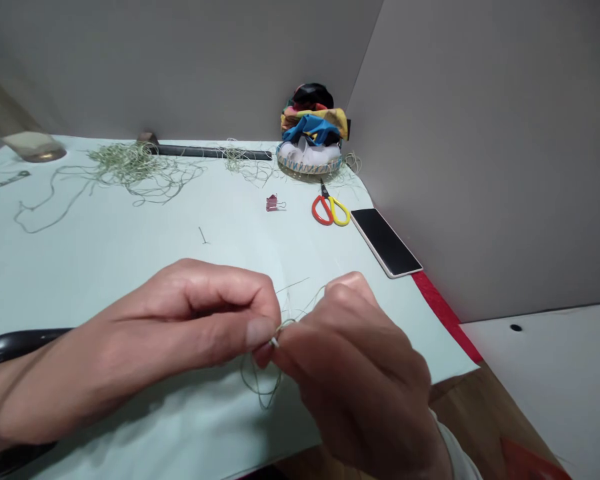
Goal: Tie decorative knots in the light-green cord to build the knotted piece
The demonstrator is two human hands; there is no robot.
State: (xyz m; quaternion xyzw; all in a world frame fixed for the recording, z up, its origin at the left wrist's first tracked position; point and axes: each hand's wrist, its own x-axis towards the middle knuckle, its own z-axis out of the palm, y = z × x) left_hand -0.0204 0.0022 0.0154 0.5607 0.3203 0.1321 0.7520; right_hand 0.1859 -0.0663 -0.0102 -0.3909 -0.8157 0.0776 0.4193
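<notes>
Both hands meet low in the middle of the head view, above a pale sheet. My left hand is closed, its thumb and index finger pinching thin greenish thread. Right against its fingertips, my right hand is closed on the same thread. A small white bit shows between the fingertips; what it is cannot be made out. Loops of thread hang below the pinch, and loose ends stick out above it.
Tangled thread lies at the back left by a hammer. Further right are a binder clip, scissors, a basket with colourful cloth, and a phone. Grey panels stand behind and to the right.
</notes>
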